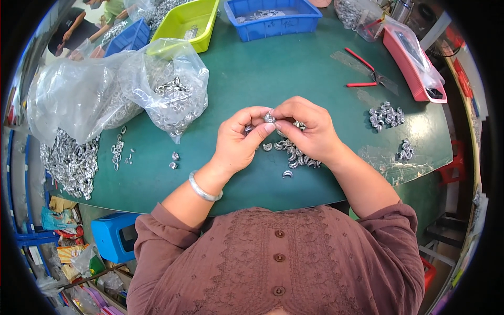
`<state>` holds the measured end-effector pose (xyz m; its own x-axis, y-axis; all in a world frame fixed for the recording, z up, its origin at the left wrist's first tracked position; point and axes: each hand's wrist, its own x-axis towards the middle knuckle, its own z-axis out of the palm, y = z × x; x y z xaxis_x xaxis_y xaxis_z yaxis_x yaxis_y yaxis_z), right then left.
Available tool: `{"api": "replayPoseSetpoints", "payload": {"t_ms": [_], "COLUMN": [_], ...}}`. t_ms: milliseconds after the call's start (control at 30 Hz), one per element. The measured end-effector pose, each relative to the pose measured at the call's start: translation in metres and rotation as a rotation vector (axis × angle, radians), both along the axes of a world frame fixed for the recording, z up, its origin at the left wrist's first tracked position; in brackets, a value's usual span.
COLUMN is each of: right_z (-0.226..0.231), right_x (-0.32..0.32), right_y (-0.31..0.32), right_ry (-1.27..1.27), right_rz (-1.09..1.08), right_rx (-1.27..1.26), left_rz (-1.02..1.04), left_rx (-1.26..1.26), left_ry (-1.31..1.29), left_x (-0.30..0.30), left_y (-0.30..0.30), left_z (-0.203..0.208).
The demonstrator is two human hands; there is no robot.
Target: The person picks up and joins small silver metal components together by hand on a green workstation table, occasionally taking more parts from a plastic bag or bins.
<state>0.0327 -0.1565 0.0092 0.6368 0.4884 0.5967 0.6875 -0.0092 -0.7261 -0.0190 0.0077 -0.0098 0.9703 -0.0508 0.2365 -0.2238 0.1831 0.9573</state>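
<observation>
Over the middle of the green table, my left hand (pixel 242 135) and my right hand (pixel 308 127) meet at the fingertips. Between them they pinch a small silver crescent-shaped metal piece (pixel 269 118); its far side is hidden by my fingers. Another bit of silver metal (pixel 249 128) shows against the curled fingers of my left hand. Just below and partly behind my right hand lies a loose heap of similar crescent pieces (pixel 296 156), one of them apart near the table's front. Two more small silver pieces (pixel 174 160) sit to the left of my left forearm.
Clear plastic bags of metal parts (pixel 176 100) and a silver pile (pixel 71 165) fill the left side. Green (pixel 186 23) and blue (pixel 273 26) bins stand at the back. Red-handled pliers (pixel 374 77), a pink tray (pixel 412 65) and small piles (pixel 387 116) lie right. People work far left.
</observation>
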Motion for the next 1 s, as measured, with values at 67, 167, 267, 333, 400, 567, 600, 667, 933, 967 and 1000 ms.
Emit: {"api": "replayPoseSetpoints", "payload": {"t_ms": [67,167,267,333,400,567,600,667,933,967,1000], "right_z": [0.001,0.002,0.001,0.000,-0.001,-0.014,-0.018,-0.022,-0.021,-0.020,-0.019], "right_x": [-0.001,-0.003,0.001,0.004,0.011,0.016,0.017,0.020,0.024,0.024,0.024], "right_y": [0.000,0.002,0.000,-0.002,-0.005,-0.007,-0.008,-0.009,-0.007,-0.007,-0.006], "right_ry": [0.004,0.101,0.097,0.044,0.026,-0.089,-0.089,-0.070,-0.097,-0.115,-0.116], "right_rz": [0.001,-0.007,-0.020,-0.123,-0.141,-0.213,-0.212,-0.200,-0.184,-0.171,-0.171], "right_rx": [-0.004,0.032,0.029,-0.038,-0.083,-0.387,-0.390,-0.495,-0.586,-0.564,-0.564], "left_rz": [-0.004,-0.001,0.031,0.062,0.043,-0.023,-0.037,-0.066,-0.015,0.008,0.008], "left_rx": [-0.013,-0.011,0.048,0.090,-0.062,-0.471,-0.510,-0.547,-0.374,-0.324,-0.324], "left_ry": [0.003,0.006,-0.016,-0.035,0.191,0.367,0.384,0.385,0.414,0.427,0.426], "left_x": [0.000,0.000,0.002,0.003,0.004,0.011,0.011,0.011,0.010,0.009,0.009], "left_y": [0.000,0.001,0.000,0.000,0.004,0.015,0.015,0.016,0.012,0.011,0.011], "left_z": [0.000,0.000,0.000,0.001,0.007,0.005,0.005,0.004,0.002,0.002,0.004]}}
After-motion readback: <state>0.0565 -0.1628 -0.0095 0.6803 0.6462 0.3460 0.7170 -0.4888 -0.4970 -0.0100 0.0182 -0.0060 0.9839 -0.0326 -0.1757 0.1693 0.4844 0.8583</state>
